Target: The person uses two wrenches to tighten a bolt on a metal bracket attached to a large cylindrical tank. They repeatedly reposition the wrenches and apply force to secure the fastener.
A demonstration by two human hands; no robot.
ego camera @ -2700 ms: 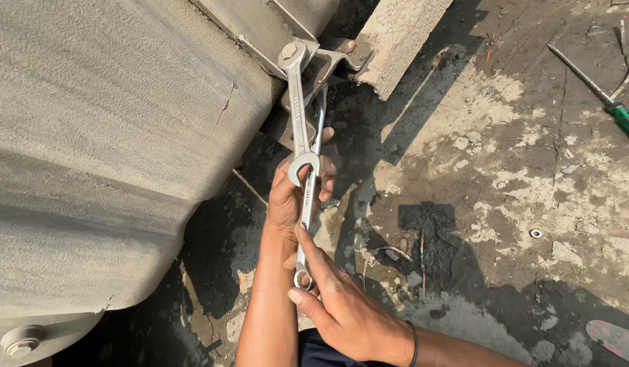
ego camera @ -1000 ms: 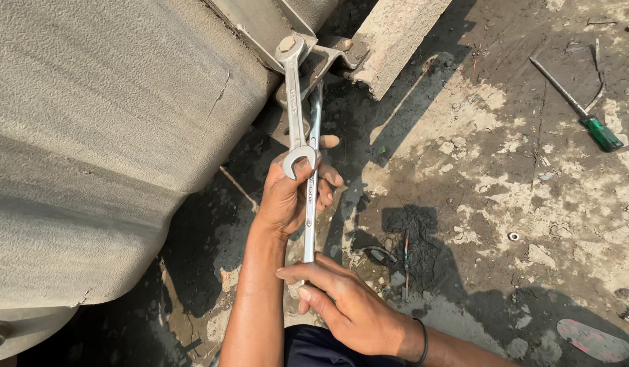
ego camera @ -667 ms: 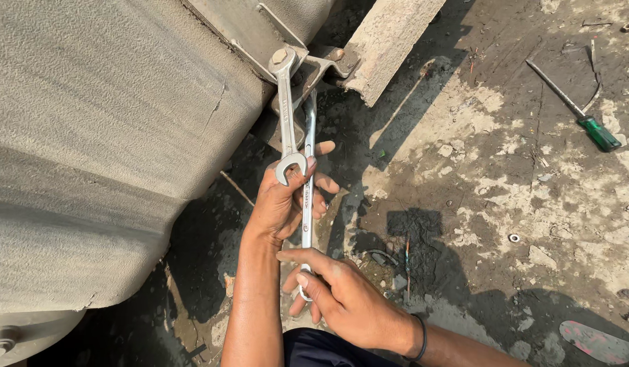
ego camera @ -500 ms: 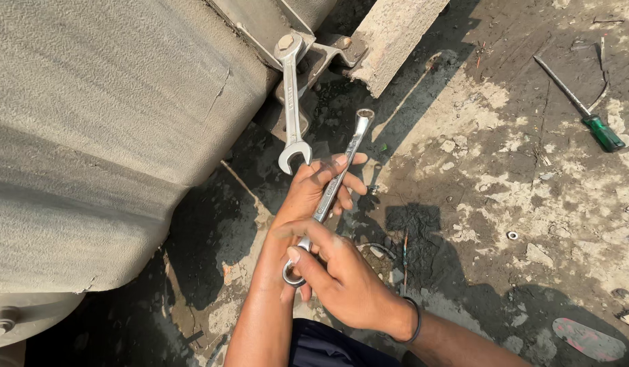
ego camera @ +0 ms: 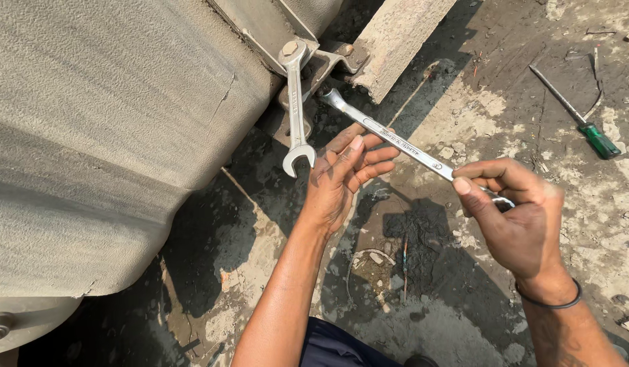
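Looking down from the head camera, we take the bolted bracket [ego camera: 307, 58] under the big grey tank [ego camera: 103, 136] as our landmark. One wrench [ego camera: 296, 109] hangs from the bolt head on that bracket, its ring end seated on the bolt and its open jaw end dangling straight below, with nobody holding it. Our left hand [ego camera: 338, 180] sits just below and to the right of that hanging wrench, fingers spread and loose, gripping nothing; the fingertips lie against or just under the shaft of a second wrench [ego camera: 403, 144]. That second wrench slants from the bracket's lower right edge down and away to the right, its far tip close to the bracket's hardware. Our right hand [ego camera: 515, 217] is closed on its near end, pinched between thumb and fingers. A concrete block [ego camera: 396, 41] leans just right of the bracket, and a green-handled screwdriver [ego camera: 576, 115] lies on the oily ground [ego camera: 409, 272] well off to the right.

To do this well, we judge that the right hand should steady the slanted wrench while the left hand guides its tip squarely onto the nut. The tip wants to sit fully before any force goes in, and the hanging wrench should stay seated on its bolt head.
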